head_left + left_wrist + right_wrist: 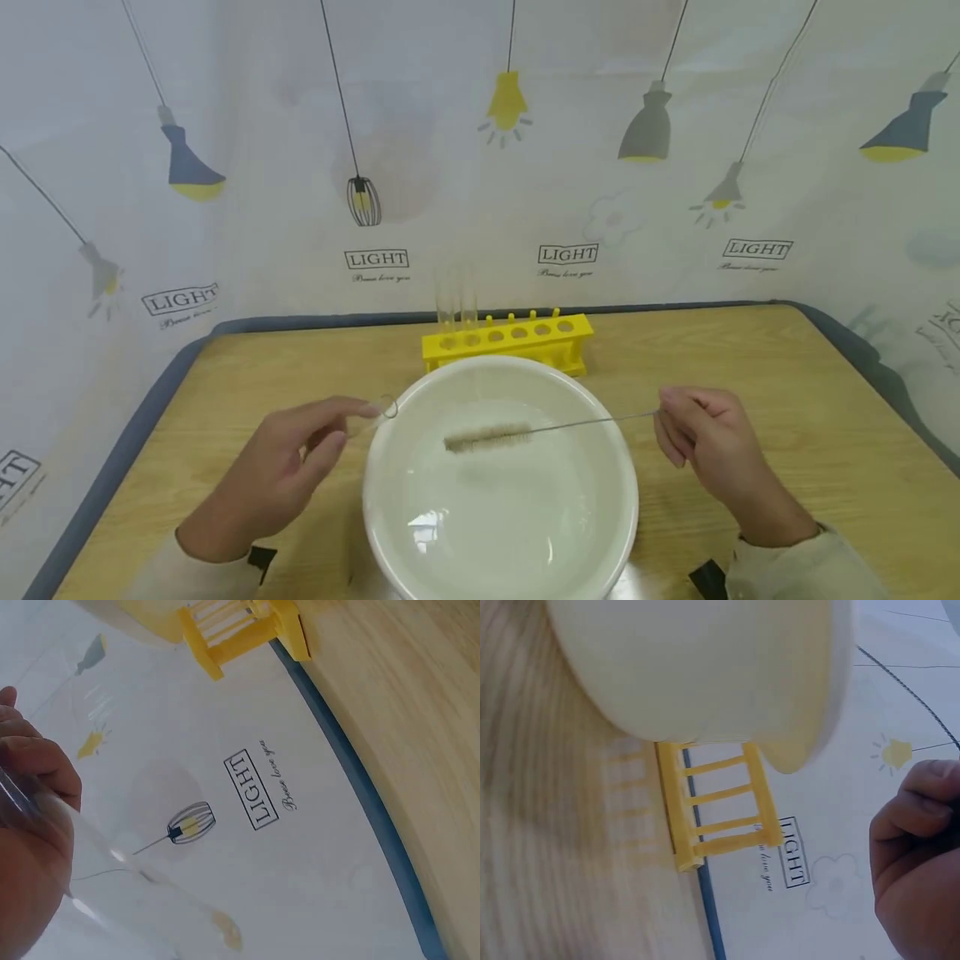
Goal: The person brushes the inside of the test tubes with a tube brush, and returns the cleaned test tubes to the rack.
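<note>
Over the white basin (377,533) is a test tube brush (487,437), its tan bristles pointing left. My right hand (708,442) pinches the end of its twisted wire handle (592,422), right of the basin. In the right wrist view the fingers (915,806) are curled and the brush wire crosses the top right. At the basin's left rim, my left hand (281,467) holds a clear glass test tube (112,851) between thumb and fingers. The tube's round mouth (389,407) faces the basin, apart from the bristles. Water with reflections lies in the basin.
Behind the basin stands a yellow test tube rack (510,333) with pegs along its back. Two clear test tubes (457,304) stand in its left holes. The wooden table (750,358) has a dark blue back edge, against a wall covering (262,167) printed with lamps.
</note>
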`<action>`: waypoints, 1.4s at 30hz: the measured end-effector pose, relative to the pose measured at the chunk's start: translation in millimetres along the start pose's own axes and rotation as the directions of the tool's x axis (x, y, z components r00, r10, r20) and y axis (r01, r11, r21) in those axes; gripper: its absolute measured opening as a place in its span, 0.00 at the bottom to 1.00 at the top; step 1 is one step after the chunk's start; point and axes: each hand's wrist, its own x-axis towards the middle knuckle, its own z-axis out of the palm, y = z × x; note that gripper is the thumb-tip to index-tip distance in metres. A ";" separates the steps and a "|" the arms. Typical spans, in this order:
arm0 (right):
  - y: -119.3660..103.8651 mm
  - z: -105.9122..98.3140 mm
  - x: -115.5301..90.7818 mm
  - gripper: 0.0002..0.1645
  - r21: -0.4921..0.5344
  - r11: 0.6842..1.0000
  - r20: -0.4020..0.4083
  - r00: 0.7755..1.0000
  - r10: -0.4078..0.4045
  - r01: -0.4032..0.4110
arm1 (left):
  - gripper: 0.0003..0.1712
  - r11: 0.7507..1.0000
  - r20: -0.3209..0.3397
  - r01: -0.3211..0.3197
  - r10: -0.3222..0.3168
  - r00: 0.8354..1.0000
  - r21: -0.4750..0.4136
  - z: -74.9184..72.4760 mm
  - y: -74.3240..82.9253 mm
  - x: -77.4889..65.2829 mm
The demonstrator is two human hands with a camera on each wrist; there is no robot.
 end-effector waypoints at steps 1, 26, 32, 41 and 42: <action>1.9 1.3 -0.9 0.27 -0.051 0.998 0.006 0.999 0.036 -0.036 | 0.23 0.999 0.006 0.007 -0.007 1.000 -0.048 0.1 0.5 2.2; 22.7 9.7 -3.4 0.21 -0.278 0.907 0.040 0.939 0.341 -0.317 | 0.19 0.953 -0.021 0.197 -0.207 0.978 -0.228 41.9 20.9 157.4; 23.9 12.0 -1.4 0.21 -0.274 0.900 0.025 0.933 0.360 -0.340 | 0.18 0.963 -0.013 0.210 -0.215 0.976 -0.167 52.3 9.2 181.7; 20.1 13.3 -2.3 0.24 -0.285 0.854 -0.026 0.894 0.446 -0.435 | 0.17 0.965 -0.047 0.263 -0.263 0.964 -0.013 59.6 -7.7 192.2; 19.1 13.0 -2.4 0.24 -0.288 0.849 -0.030 0.891 0.453 -0.442 | 0.17 0.963 -0.056 0.268 -0.267 0.962 0.009 60.1 -8.7 192.2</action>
